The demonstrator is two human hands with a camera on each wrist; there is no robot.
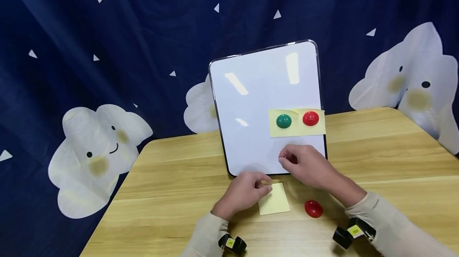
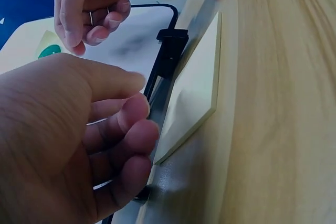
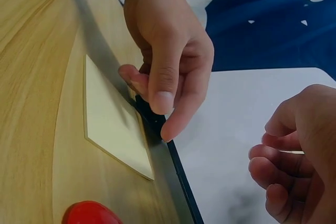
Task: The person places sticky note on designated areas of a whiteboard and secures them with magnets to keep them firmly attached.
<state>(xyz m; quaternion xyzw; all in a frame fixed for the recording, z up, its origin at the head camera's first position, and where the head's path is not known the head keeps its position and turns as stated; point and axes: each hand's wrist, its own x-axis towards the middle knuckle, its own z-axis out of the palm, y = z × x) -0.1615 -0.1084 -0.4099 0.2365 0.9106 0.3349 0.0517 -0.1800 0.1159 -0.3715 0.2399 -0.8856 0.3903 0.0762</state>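
My left hand (image 1: 244,194), its fingers loosely bent and holding nothing, hovers by the left side of a pale yellow sticky note pad (image 1: 275,204) on the table. In front of the whiteboard's (image 1: 251,137) lower right part is my right hand (image 1: 309,166), also loosely curled with nothing between thumb and fingers. Above it, two yellow sticky notes (image 1: 275,132) hang side by side on the board, one under a green round magnet (image 1: 284,121), the other under a red magnet (image 1: 310,118). The right wrist view shows the pad (image 3: 113,121) lying flat below the left hand.
Another red magnet (image 1: 313,208) lies on the wooden table (image 1: 172,193), right of the pad and below my right forearm. The board leans upright near a dark blue curtain (image 1: 161,18) with cloud prints. A black clip (image 2: 172,51) grips the board's bottom edge.
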